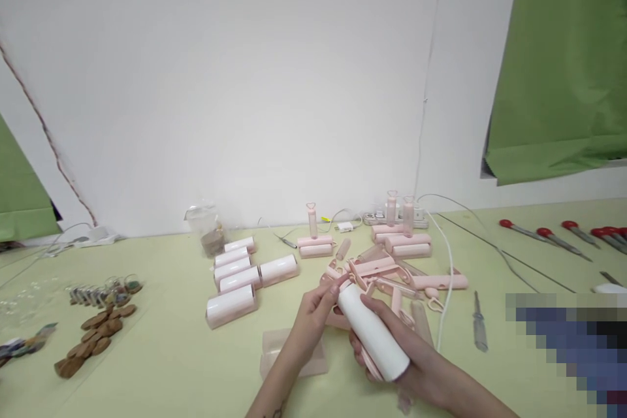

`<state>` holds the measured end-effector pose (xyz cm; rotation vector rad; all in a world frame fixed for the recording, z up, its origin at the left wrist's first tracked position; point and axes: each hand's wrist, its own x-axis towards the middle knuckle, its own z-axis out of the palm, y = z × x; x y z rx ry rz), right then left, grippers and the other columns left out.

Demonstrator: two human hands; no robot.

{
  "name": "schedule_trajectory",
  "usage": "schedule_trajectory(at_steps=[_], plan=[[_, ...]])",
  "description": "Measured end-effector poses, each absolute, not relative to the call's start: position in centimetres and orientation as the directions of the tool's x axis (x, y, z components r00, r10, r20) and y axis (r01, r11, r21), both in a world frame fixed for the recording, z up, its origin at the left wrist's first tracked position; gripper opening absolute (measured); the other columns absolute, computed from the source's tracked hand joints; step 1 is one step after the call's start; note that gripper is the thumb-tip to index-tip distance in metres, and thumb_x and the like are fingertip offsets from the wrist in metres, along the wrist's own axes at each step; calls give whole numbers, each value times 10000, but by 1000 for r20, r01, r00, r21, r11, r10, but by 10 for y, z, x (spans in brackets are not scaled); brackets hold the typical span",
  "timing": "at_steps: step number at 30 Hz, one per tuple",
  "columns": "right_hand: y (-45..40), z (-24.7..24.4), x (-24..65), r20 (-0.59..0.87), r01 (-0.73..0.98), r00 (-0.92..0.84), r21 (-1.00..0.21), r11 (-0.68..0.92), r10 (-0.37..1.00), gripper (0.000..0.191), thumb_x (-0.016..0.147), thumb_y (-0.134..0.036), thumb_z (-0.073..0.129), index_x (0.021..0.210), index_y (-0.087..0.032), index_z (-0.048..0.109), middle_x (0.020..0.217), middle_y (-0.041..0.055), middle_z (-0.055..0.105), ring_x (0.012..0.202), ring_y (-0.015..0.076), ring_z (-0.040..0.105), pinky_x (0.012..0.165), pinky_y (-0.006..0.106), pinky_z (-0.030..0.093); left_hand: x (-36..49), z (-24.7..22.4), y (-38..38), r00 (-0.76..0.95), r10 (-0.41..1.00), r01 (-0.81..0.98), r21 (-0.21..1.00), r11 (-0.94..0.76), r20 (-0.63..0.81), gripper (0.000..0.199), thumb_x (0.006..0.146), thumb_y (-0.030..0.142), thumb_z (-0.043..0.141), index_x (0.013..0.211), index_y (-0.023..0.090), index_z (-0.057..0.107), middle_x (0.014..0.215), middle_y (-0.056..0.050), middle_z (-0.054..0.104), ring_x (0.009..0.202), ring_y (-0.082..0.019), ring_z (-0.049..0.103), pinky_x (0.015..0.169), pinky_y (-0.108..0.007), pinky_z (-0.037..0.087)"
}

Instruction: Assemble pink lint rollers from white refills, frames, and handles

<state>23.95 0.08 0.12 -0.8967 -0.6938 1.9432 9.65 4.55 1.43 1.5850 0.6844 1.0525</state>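
- Two hands of ours meet low in the middle, over the pale green table.
- We hold a white roll in our right hand. The fingers wrap around it from below, so the roll lies across our palm.
- The roll tilts. Its far end points up and to the left, and its near end sticks out past our fingers.
- Our left hand pinches the far end of the roll with its fingertips, right where a pink part shows.
- Just behind our hands sits a heap of pink handles.
- To the left of the hands lie five white rolls in pink cases, side by side.
- A clear cover lies on the table near our left arm.
- Far back stand three more pink rollers with their handles up.
- Well off to the right lie tools with red handles.
- Near the left edge we see small brown pieces.
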Motion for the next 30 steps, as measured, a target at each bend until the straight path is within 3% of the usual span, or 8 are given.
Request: schedule_trajectory(at_steps=[3,5,8,12,16,20,24,30], plan=[[1,1,241,-318,-446,-358,-768,-460,878,421,783,-537,478,695,-131,546,566,39,564,490,135,531,444,229,413,96,15,43,454,830,-57,940,-336,324,379,838,392,406,1118,194,567,985,-30,629,856,-187,532,775,-285,422],[0,1,242,-309,-434,-357,-781,-450,881,422,791,-531,468,701,-128,552,565,37,563,482,136,532,440,231,411,98,12,43,476,814,-87,939,-332,332,389,800,398,479,1118,193,567,1086,-50,602,980,-226,516,832,-316,420],[1,2,242,-268,-458,-367,-781,-423,891,409,803,-523,454,743,-135,567,581,38,575,480,134,532,437,226,406,101,7,43,466,828,-162,950,-268,313,445,696,366,627,1098,182,582,1104,-79,598,1001,-254,529,847,-334,434],[10,5,247,-159,-608,-332,-717,-340,930,398,816,-506,435,838,-144,599,687,50,606,583,147,553,490,230,441,100,8,46,220,894,-194,915,-352,391,384,711,340,619,1064,191,602,1127,-68,584,1041,-241,514,886,-315,415],[19,6,253,-63,-704,-63,-705,-89,996,149,783,-237,555,911,-184,610,892,13,625,761,127,570,610,178,475,98,9,47,-46,911,-201,889,-411,411,384,736,342,596,1095,210,576,1156,-48,563,1115,-222,457,883,-274,415],[21,8,250,-141,-737,-25,-666,-114,990,211,766,-159,541,965,-185,608,968,23,633,901,161,573,679,203,496,106,-1,42,-12,875,-167,862,-479,484,362,744,315,593,1096,234,573,1174,-50,534,1137,-222,431,857,-267,440],[19,6,246,-111,-756,-42,-646,-105,993,238,752,-194,567,987,-207,600,1000,13,639,954,173,568,743,231,493,113,-14,37,42,821,-107,820,-563,569,370,780,271,558,1148,291,521,1252,-35,452,1188,-211,376,937,-305,390],[16,2,244,-74,-771,-18,-634,-61,997,228,743,-240,601,970,-224,610,1025,-4,630,992,166,546,759,215,488,117,-16,30,0,842,-133,835,-534,539,368,785,279,556,1150,302,516,1245,-35,447,1186,-204,382,905,-270,411]])
